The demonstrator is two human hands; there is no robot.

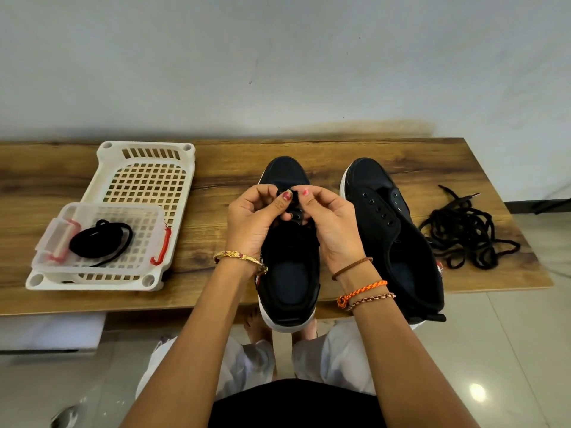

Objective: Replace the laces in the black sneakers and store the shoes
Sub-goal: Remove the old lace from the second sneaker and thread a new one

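Between both hands (256, 217) (332, 223) — pinching black lace (285, 193) over left sneaker (289, 273) — risk: skipped eyelet, uneven ends.

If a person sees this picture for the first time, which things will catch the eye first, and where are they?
First, the two hands at the centre: the left hand and right hand pinch a black lace over the middle sneaker on the wooden bench. To its right stands a second sneaker with empty eyelets, then a tangled pile of black laces. On the left, a white basket holds a clear box with a coiled lace.
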